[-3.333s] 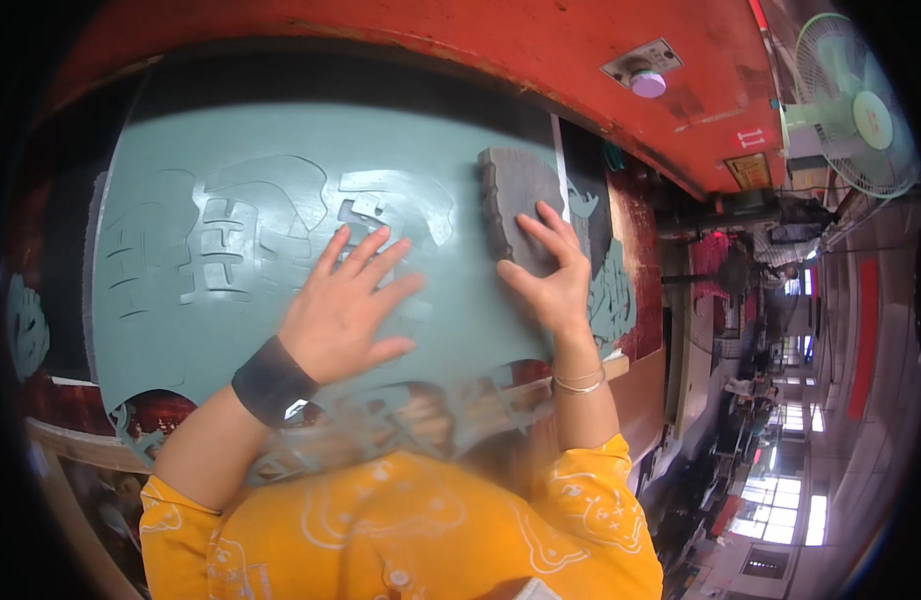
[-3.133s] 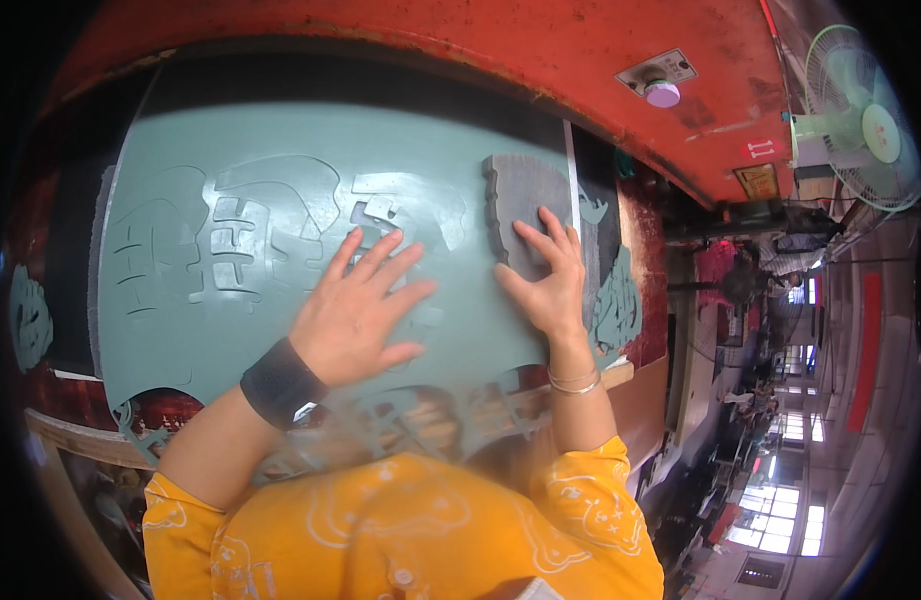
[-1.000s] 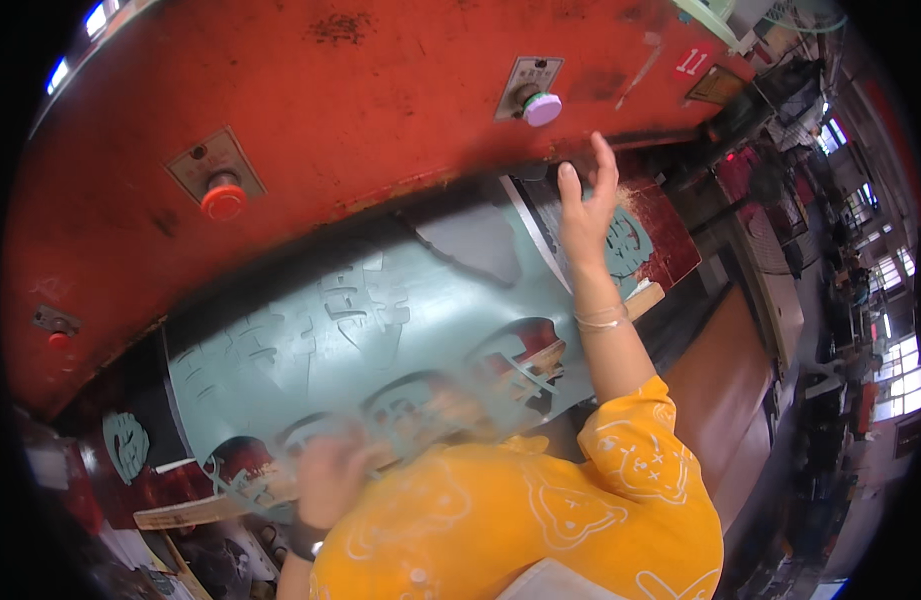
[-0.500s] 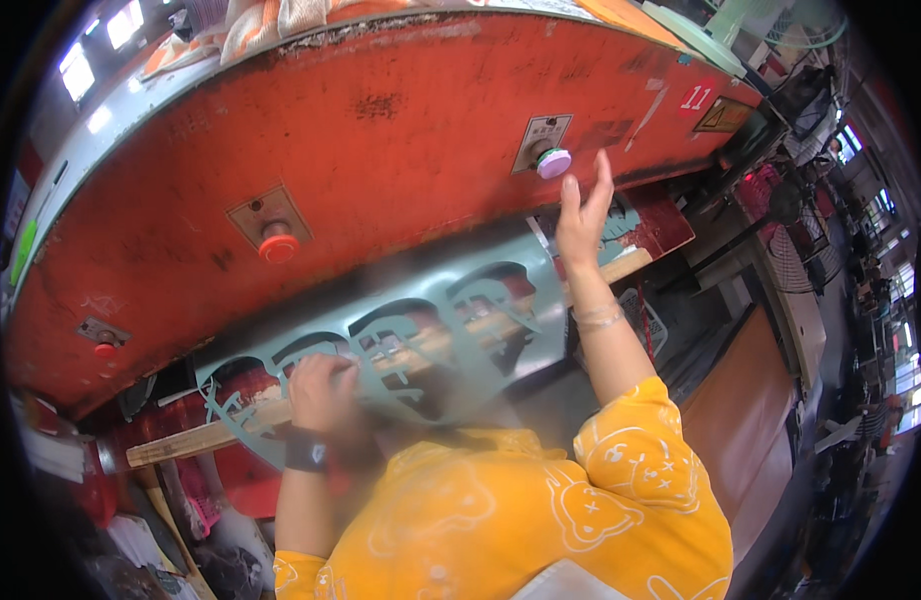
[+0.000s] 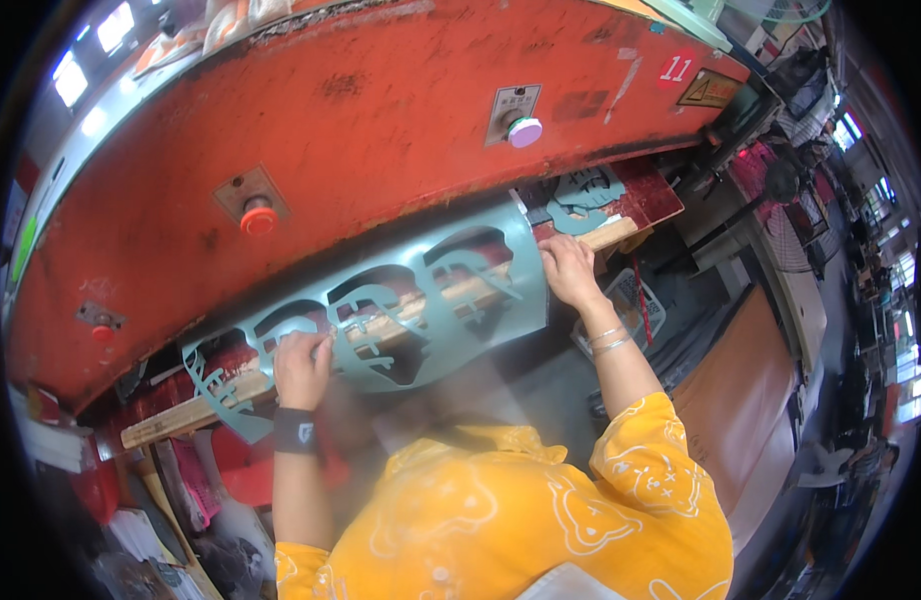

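Left hand (image 5: 301, 368) has its fingers curled down over the green sheet (image 5: 528, 285), closed on it, right around one of the cut-out holes. The right hand (image 5: 571, 268) is bent around the sheet's right-hand end and gripping it there. So yeah, both hands are on the same piece.

The sheet itself lies across a long wooden rail (image 5: 186, 420), which you can see through the holes. Its far side runs up close to the bottom of the big red machine (image 5: 371, 130), and the near side sticks out toward the person's yellow shirt (image 5: 461, 525). There's a row of big curvy openings along it, with thin strips left inside them.

Just past the right hand, a loose green cut-out piece (image 5: 584, 190) is sitting on the dark red surface (image 5: 656, 195). Up on the machine front there's a purple button (image 5: 525, 132), plus a red button (image 5: 259, 219) further left. Black wristband (image 5: 295, 430) on the left wrist, thin bracelets (image 5: 610, 341) on the right.
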`<action>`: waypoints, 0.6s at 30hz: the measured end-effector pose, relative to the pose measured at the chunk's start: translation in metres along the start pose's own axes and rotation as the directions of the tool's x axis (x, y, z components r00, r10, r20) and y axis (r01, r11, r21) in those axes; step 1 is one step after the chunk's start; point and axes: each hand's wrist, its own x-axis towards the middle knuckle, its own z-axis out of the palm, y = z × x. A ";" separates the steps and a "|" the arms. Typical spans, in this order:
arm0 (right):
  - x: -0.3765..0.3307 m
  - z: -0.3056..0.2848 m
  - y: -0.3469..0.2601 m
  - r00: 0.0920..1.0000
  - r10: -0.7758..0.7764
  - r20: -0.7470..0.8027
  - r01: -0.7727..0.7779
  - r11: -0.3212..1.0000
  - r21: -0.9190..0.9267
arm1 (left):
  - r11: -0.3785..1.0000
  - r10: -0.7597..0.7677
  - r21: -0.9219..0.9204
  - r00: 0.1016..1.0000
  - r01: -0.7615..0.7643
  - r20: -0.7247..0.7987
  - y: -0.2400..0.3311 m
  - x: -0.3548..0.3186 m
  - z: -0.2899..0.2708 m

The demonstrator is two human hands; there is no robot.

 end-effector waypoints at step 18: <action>-0.004 -0.093 -0.018 0.960 0.101 0.263 -0.168 0.954 0.248 | 0.994 -0.093 0.100 0.856 0.049 0.508 0.076 -0.062 -0.051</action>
